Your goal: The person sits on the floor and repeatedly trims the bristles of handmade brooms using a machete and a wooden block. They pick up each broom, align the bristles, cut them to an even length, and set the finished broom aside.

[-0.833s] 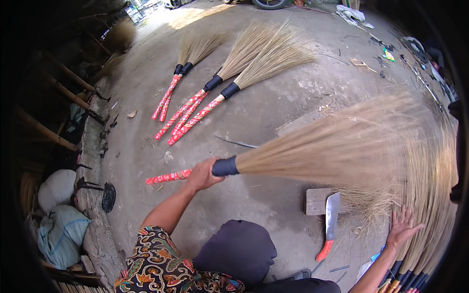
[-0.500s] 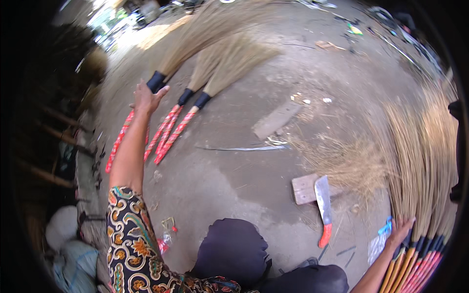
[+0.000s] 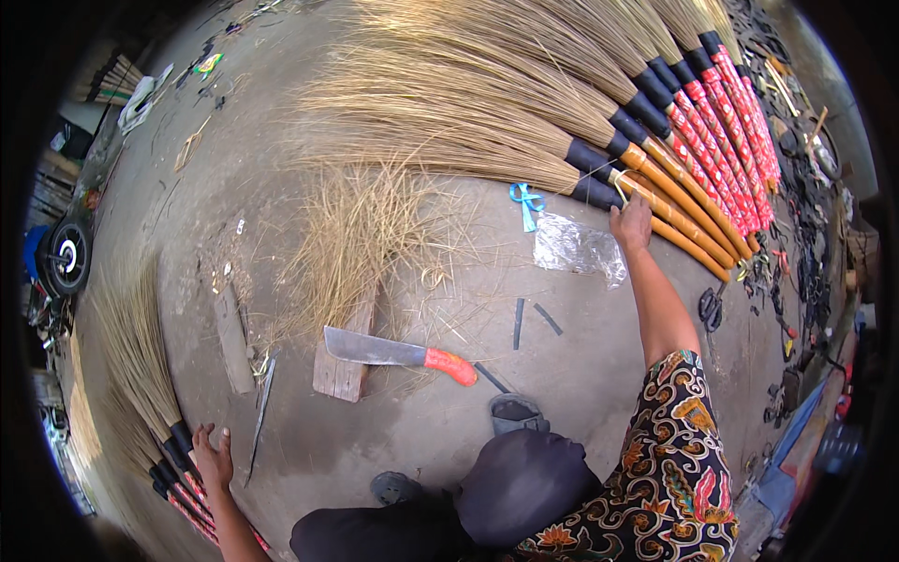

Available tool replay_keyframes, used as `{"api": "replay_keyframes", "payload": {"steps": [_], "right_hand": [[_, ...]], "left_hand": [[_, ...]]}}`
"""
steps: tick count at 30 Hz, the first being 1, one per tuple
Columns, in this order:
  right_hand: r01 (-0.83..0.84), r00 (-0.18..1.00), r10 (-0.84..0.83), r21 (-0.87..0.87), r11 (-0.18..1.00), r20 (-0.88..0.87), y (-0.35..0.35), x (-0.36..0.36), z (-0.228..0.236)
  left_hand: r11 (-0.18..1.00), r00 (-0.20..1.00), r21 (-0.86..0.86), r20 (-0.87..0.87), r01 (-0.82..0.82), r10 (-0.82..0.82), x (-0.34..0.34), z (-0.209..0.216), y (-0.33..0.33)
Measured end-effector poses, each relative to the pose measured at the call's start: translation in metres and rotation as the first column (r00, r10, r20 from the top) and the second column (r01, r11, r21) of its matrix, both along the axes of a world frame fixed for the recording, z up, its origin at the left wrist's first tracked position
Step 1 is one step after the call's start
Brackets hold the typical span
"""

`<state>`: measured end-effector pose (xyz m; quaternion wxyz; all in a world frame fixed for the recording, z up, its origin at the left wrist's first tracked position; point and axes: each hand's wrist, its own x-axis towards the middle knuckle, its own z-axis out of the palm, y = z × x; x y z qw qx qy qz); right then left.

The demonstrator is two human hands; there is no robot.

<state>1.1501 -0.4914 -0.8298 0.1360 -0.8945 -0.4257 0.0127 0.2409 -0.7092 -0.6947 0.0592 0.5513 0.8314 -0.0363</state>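
My left hand [image 3: 213,456] is at the lower left, its fingers apart, beside the dark necks of several grass brooms [image 3: 139,339] with red-and-white wrapped handles. It seems to touch the nearest one; the contact is partly hidden. At the upper right my right hand [image 3: 631,223] closes round the nearest orange-handled broom [image 3: 691,249], where its black neck meets the handle. That broom lies at the near edge of a fanned row of brooms [image 3: 468,103], some with orange handles, others with red-and-white ones [image 3: 712,140]. A pale thin strip shows by my right fingertips.
A cleaver [image 3: 375,348] with a red handle rests across a wooden block [image 3: 339,372]. Loose straw [image 3: 361,244] is heaped behind it. Clear plastic [image 3: 578,247], a blue ribbon [image 3: 526,204], scissors [image 3: 711,309] and a flat board [image 3: 232,337] lie on the floor.
My view has swung to the right, bringing the large row of brooms into full sight. My left hand has left the broom neck it held, and my right hand has closed on an orange-handled broom.
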Motion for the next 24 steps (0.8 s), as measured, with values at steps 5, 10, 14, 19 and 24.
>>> {"api": "replay_keyframes", "payload": {"steps": [5,10,14,19,24], "right_hand": [[-0.074,0.987,0.057,0.108,0.991,0.150,0.041,0.036,-0.014],[-0.091,0.994,0.088,0.051,0.995,0.067,0.079,0.062,-0.003],[-0.227,0.974,0.227,-0.109,0.968,-0.007,0.065,0.061,-0.004],[-0.315,0.929,0.358,-0.308,0.898,0.093,0.035,0.046,-0.031],[-0.383,0.897,0.425,-0.266,0.885,0.120,0.030,0.039,-0.020]], "left_hand": [[0.994,1.000,-0.108,-0.012,-0.013,0.012,0.009,0.015,-0.003],[0.996,0.999,-0.086,0.021,-0.036,0.038,0.020,0.017,-0.004],[0.993,0.998,-0.114,0.053,0.032,-0.026,0.036,0.007,-0.002],[0.988,0.997,-0.139,0.056,0.063,-0.055,0.060,-0.002,0.009],[0.987,0.990,-0.152,0.134,0.058,-0.038,0.089,-0.004,0.034]]}}
